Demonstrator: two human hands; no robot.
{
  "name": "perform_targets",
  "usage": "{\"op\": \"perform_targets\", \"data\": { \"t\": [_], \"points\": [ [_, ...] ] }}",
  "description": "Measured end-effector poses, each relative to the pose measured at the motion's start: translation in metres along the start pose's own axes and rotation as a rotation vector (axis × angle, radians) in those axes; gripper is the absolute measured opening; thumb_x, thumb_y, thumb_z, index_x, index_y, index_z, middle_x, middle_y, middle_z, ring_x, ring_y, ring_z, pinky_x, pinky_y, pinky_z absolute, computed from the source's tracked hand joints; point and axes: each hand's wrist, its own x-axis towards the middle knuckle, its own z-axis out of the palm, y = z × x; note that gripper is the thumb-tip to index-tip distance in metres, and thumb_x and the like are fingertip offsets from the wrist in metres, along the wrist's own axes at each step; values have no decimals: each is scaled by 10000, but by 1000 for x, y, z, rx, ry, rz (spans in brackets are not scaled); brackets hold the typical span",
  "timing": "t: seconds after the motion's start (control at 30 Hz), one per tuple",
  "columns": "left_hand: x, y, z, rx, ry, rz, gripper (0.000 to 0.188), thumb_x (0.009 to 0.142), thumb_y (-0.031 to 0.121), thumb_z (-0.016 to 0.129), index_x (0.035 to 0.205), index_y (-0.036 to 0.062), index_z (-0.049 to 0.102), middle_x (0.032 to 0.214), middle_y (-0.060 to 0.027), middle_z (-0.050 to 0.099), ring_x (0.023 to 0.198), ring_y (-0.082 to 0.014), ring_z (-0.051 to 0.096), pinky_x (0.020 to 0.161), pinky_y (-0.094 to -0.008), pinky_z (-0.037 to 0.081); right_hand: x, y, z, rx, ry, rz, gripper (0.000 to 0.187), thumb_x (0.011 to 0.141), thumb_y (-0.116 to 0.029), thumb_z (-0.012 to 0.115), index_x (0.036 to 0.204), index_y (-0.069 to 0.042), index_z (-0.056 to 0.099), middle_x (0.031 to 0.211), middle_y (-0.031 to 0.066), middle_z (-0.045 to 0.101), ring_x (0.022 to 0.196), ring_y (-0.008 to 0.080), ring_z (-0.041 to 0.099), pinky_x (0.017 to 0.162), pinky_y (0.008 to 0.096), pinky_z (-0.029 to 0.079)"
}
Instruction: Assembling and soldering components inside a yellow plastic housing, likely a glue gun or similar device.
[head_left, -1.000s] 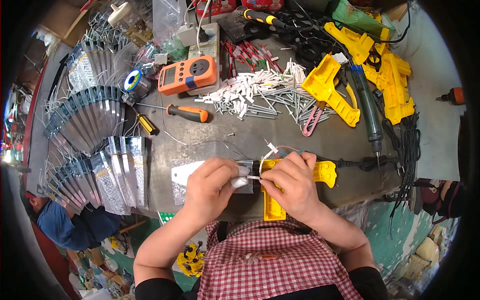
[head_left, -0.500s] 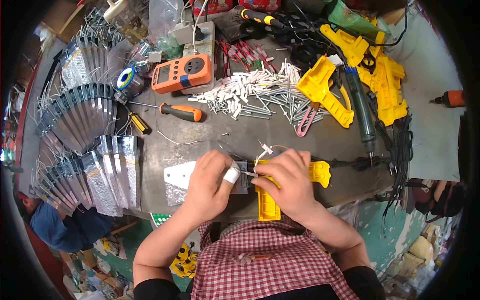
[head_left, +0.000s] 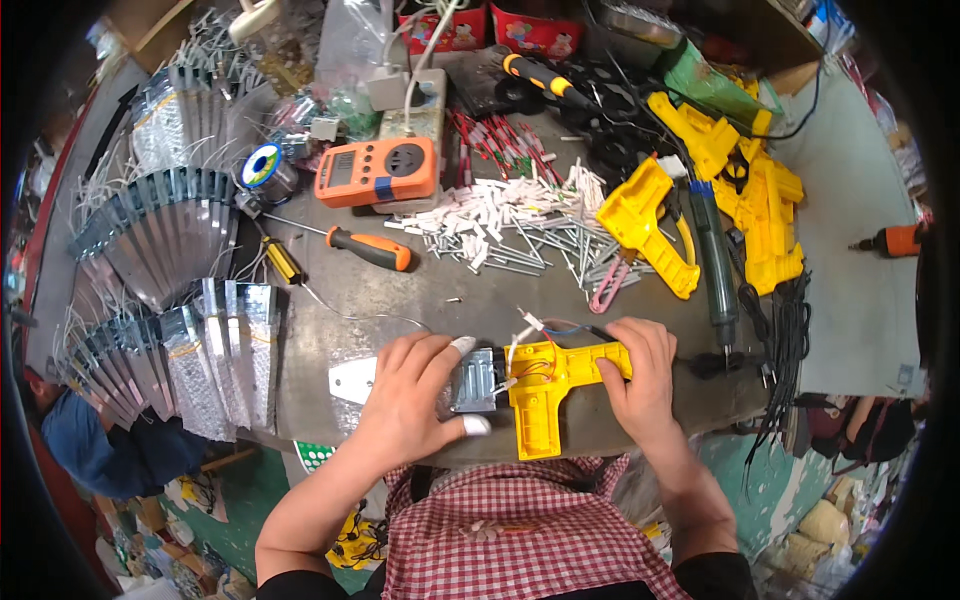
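Observation:
My left hand [head_left: 412, 392] spans a flat metal plate [head_left: 475, 380], thumb by the near edge and fingers by the far edge. White tape wraps its thumb tip and one fingertip. Beneath the palm, clear bubble wrap and the plate's pale pointed end [head_left: 352, 381] stick out to the left. The plate's right end meets a yellow plastic housing half [head_left: 540, 415], which lies with its hollow side up. Thin wires [head_left: 537, 370] and white sleeves [head_left: 531, 320] show at its top left. My right hand [head_left: 643, 383] is closed around the housing's right end, the thumb on the near side.
Fanned metal plates [head_left: 160, 240] fill the left side. An orange meter [head_left: 378, 172], a screwdriver [head_left: 370, 248] and a pile of white sleeves and metal rods [head_left: 500, 225] lie beyond my hands. Yellow housings [head_left: 650, 215], a dark-green-handled tool [head_left: 712, 260] and black cords [head_left: 785, 340] are at right.
My right hand has left a small pinched piece at the plate-housing joint and moved right to the housing's end. My left hand has shifted slightly left and spread across the plate, uncovering the joint.

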Motion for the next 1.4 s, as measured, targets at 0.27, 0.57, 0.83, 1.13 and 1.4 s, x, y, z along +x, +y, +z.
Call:
{"op": "perform_targets", "data": {
  "t": [0.27, 0.57, 0.83, 1.13, 1.4],
  "points": [
    [20, 28, -5, -175, 154, 8, 756, 691, 317, 783, 1262, -25, 423, 1085, -136, 575, 1052, -316, 526, 985, -488, 315, 65, -37, 7, 120, -181, -274, 234, 723, -101, 711, 948, -98, 647, 1161, 86, 555, 1141, 315, 472, 926, 448, 360],
    [33, 36, 32, -325, 226, -153, 569, 754, 91, 707, 1251, 7, 443, 917, -58, 612, 949, -261, 587, 1040, -540, 293, 72, -17, 10, 307, -364, -292, 132, 764, -114, 692, 868, -80, 620, 1036, 52, 595, 1067, 251, 529, 939, 410, 360],
    [40, 33, 28, -359, 261, -157, 171, 713, 32, 690, 869, 58, 625, 915, -81, 567, 948, -258, 562, 1067, -503, 298, 69, -15, 12, 380, -350, -217, 108, 778, -112, 679, 861, -49, 648, 795, 76, 592, 808, 271, 574, 784, 374, 420],
    [36, 27, 42, -386, 318, -121, 202, 725, 87, 691, 913, 93, 616, 894, -62, 559, 995, -252, 543, 1075, -521, 256, 68, -20, 11, 314, -324, -229, 119, 724, -93, 726, 810, -33, 672, 733, 67, 552, 718, 242, 531, 693, 349, 410],
    [30, 15, 15, -597, 235, -92, 328, 789, 165, 710, 1086, 70, 605, 1044, -87, 586, 1112, -258, 523, 1043, -424, 355, 67, -22, 13, 438, -345, -120, 135, 707, -39, 734, 838, -27, 702, 680, 79, 549, 690, 235, 536, 645, 332, 440]
  ]
}}
